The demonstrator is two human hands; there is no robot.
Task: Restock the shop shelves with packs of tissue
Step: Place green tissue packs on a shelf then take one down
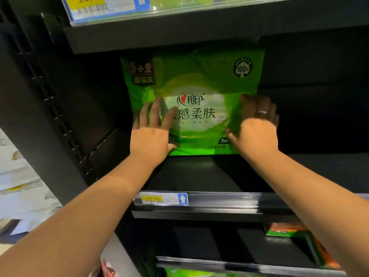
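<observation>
We had the green tissue pack (191, 92) standing upright on the black shelf (189, 176), set well back from the price tag (153, 198) on its front rail. Our left hand (151, 136) lay flat on its face, grip wide, fingers straight. Our right hand (257, 128) (ring showing) had its grip closed round the pack's right edge, scrunching the wrapper.
</observation>
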